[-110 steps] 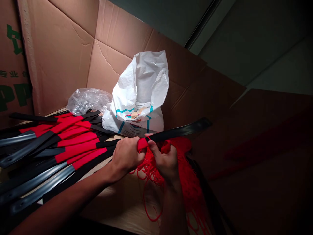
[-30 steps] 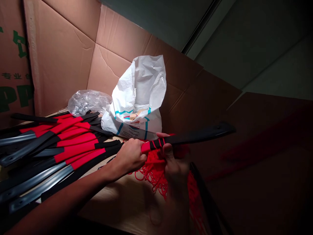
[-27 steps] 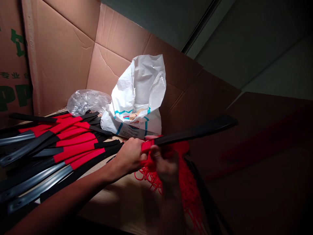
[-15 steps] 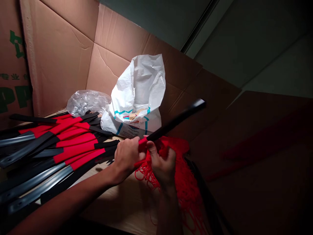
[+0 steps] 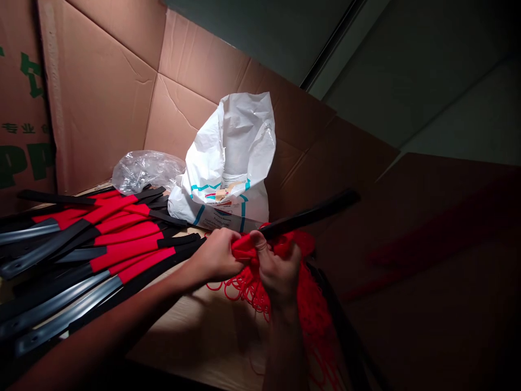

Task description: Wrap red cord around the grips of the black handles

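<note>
1. Far left edge: 1 cardboard panel with green print [image 5: 30, 117], upright.
2. Left to lower left: pile of black strips [image 5: 69, 304], red bands [image 5: 130, 234] around their middles. At least 6 bands visible; overlaps prevent an exact count.
3. Left of center, behind pile: 1 clear plastic bag [image 5: 148, 171], crumpled.
4. Lower center: 1 pale wooden tabletop [image 5: 195, 326].
5. Center: 1 left hand [image 5: 220, 254], clenched around the red-covered part of the held strip.
6. Center, behind hands: 1 white printed bag [image 5: 228, 157], top open.
7. Center to right of center: 1 held strip [image 5: 313, 215], black, tilted, free end up to the right.
8. Right of center: 1 right hand [image 5: 279, 266], thumb pressed on held strip beside the red part, fingers curled, partly hidden.
9. Lower right of center: 1 heap of red cord [image 5: 311, 307], loops beneath and beside right hand; uncountable.
</note>
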A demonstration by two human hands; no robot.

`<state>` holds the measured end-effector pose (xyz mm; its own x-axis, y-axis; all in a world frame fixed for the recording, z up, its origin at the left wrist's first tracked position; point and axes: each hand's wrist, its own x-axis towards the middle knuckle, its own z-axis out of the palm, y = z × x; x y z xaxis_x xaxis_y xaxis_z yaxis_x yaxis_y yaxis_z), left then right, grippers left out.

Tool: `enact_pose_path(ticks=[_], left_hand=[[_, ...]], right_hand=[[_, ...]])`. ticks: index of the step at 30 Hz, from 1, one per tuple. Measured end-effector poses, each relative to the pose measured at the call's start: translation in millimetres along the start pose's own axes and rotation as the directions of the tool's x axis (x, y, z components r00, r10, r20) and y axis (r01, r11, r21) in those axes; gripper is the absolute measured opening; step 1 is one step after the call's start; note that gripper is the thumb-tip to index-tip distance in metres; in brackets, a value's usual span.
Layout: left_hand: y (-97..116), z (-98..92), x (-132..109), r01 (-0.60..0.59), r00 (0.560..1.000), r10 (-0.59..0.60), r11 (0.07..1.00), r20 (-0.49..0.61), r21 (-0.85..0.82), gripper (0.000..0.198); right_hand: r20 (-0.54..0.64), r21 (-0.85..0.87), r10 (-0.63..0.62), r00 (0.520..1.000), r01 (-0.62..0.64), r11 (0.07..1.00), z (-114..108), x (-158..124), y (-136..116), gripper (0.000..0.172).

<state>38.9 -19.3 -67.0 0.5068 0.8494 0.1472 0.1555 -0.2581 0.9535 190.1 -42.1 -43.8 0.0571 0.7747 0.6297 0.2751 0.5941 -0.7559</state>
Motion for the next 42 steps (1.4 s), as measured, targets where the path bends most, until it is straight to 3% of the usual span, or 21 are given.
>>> enact_pose_path(ticks=[2, 3, 6, 8, 10, 12, 14, 16, 17, 19, 21, 23, 26, 28, 29, 31, 34, 37, 39, 40, 42], left_hand=[[4, 4.1, 0, 0.001, 0.985, 0.008, 0.999, -0.174, 0.048, 0.021], [5, 2.8, -1, 0.001, 0.979, 0.012, 0.998, -0.203, 0.066, 0.023], [4, -11.9, -4, -0.031, 0.998, 0.036, 0.996, -0.059, 0.085, 0.029], [2, -22.3, -6, -0.047, 0.995, 0.039, 0.995, 0.087, 0.09, 0.028], [2, -24.5, -6, -0.042, 0.989, 0.025, 0.992, 0.144, 0.118, 0.027], [4, -16.4, -6, -0.025, 0.999, 0.017, 0.986, 0.045, 0.166, 0.022], [8, -3.9, -6, 0.009, 0.989, 0.024, 0.976, -0.147, 0.217, 0.011], [13, 3.5, -7, 0.03, 0.965, 0.036, 0.969, -0.261, 0.246, 0.005], [14, 3.5, -8, 0.024, 0.965, 0.043, 0.968, -0.26, 0.249, 0.007], [15, -2.8, -9, -0.032, 0.988, 0.065, 0.973, -0.139, 0.227, 0.016], [14, -11.0, -9, -0.093, 0.996, 0.089, 0.98, 0.031, 0.178, 0.02], [11, -13.6, -8, -0.113, 0.991, 0.1, 0.982, 0.091, 0.149, 0.024], [7, -5.9, -4, -0.059, 0.988, 0.083, 0.981, -0.129, 0.184, 0.015], [5, -1.6, -3, -0.018, 0.968, 0.067, 0.979, -0.241, 0.202, 0.008], [4, -1.7, -3, -0.013, 0.97, 0.062, 0.979, -0.233, 0.204, 0.01], [3, -5.3, -3, -0.041, 0.991, 0.065, 0.98, -0.117, 0.194, 0.02], [3, -9.2, -5, -0.078, 0.997, 0.076, 0.98, 0.017, 0.185, 0.027], [6, -3.2, -5, -0.03, 0.989, 0.063, 0.972, -0.137, 0.232, 0.016], [9, -0.3, -5, 0.016, 0.968, 0.049, 0.967, -0.247, 0.255, 0.01], [10, -1.1, -5, 0.024, 0.966, 0.043, 0.966, -0.253, 0.256, 0.013], [11, -6.6, -7, -0.008, 0.986, 0.047, 0.972, -0.162, 0.236, 0.023]], right_hand=[[0.011, -0.009, 0.012, 1.0, -0.012, 1.0, -1, -1, -3, 0.024], [0.056, -0.017, 0.016, 0.998, -0.015, 1.0, -3, -2, -5, 0.025], [0.172, -0.037, -0.042, 0.984, 0.049, 0.998, -12, -3, -7, 0.034], [0.169, -0.039, -0.105, 0.98, 0.113, 0.993, -15, -2, -7, 0.043], [0.13, -0.043, -0.132, 0.983, 0.138, 0.989, -13, 0, -8, 0.043], [0.028, -0.132, -0.142, 0.989, 0.145, 0.981, -10, 1, -10, 0.034], [-0.07, -0.294, -0.177, 0.982, 0.149, 0.944, -8, 1, -14, 0.031], [-0.056, -0.367, -0.191, 0.98, 0.158, 0.917, -8, -1, -17, 0.033], [-0.016, -0.34, -0.174, 0.985, 0.158, 0.927, -9, -2, -17, 0.035], [0.044, -0.216, -0.123, 0.991, 0.129, 0.968, -11, -4, -14, 0.041], [0.021, -0.154, -0.101, 0.995, 0.103, 0.983, -11, -3, -9, 0.045], [-0.034, -0.168, -0.114, 0.993, 0.107, 0.98, -9, -2, -6, 0.042], [-0.113, -0.268, -0.144, 0.983, 0.109, 0.957, -6, -3, -11, 0.033], [-0.059, -0.298, -0.137, 0.989, 0.114, 0.948, -7, -5, -16, 0.028], [-0.005, -0.276, -0.124, 0.992, 0.117, 0.954, -8, -5, -19, 0.028], [0.084, -0.195, -0.105, 0.991, 0.119, 0.973, -11, -5, -22, 0.034], [0.085, -0.141, -0.11, 0.99, 0.121, 0.983, -12, 0, -22, 0.041], [-0.074, -0.357, -0.158, 0.985, 0.121, 0.926, -8, 2, -22, 0.042], [-0.097, -0.438, -0.171, 0.981, 0.112, 0.892, -7, 1, -22, 0.041], [-0.068, -0.408, -0.156, 0.985, 0.115, 0.906, -8, 0, -22, 0.039], [0.025, -0.237, -0.091, 0.995, 0.095, 0.967, -11, -2, -20, 0.035]])
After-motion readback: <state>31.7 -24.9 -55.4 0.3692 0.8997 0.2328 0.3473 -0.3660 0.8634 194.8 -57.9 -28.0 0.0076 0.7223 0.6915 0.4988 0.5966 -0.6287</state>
